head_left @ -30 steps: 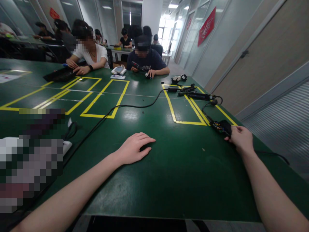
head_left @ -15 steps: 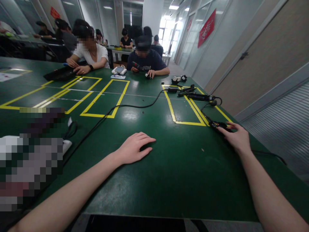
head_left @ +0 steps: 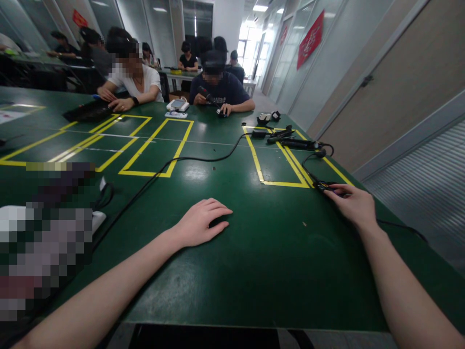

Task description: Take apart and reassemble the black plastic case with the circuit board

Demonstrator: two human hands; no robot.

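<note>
Right hand, grip seemingly snug on a black corded device; left hand, grip apart.

I have a black corded block between the thumb and fingers of my right hand, small yellow details showing on its dark face. Its visible end sits just right of the yellow tape outline's near right corner, a thin black cord curving away along that outline's right side; my hand hides the rest.
</note>
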